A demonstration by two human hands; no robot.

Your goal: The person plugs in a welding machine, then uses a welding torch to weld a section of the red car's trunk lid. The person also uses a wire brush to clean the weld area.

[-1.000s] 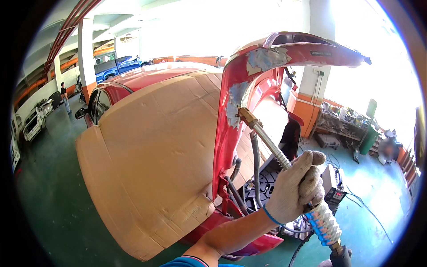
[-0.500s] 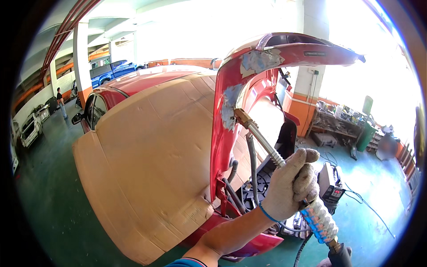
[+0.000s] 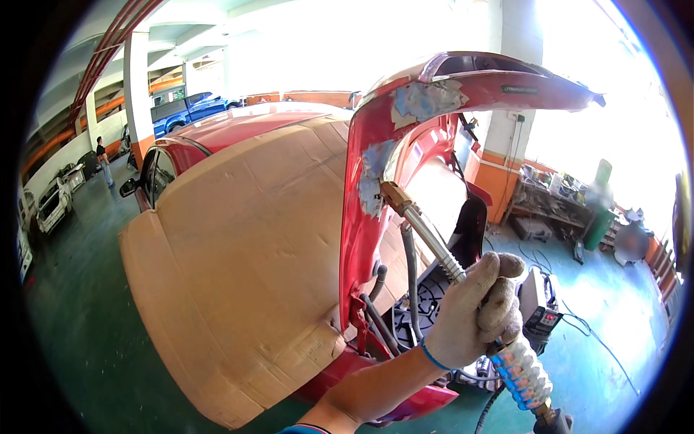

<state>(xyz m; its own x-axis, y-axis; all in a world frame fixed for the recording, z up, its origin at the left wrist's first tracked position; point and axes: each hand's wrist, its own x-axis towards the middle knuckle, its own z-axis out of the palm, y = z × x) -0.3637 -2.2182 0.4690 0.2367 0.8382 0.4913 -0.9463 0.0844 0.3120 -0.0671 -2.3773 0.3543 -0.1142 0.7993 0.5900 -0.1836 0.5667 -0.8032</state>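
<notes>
Left grip [image 3: 478,312] around metal tool [image 3: 432,237], mid-length

A dark label [image 3: 520,90] — on the red panel [image 3: 358,239] — its lettering illegible

Daylight's blasting in from the back and right, totally blown out. Glare washes the floor [image 3: 623,293] toward its right edge, left edge's way dimmer. My left hand [image 3: 471,312] looks sharp enough; fisheye bends straight lines, picture corners go black.
</notes>
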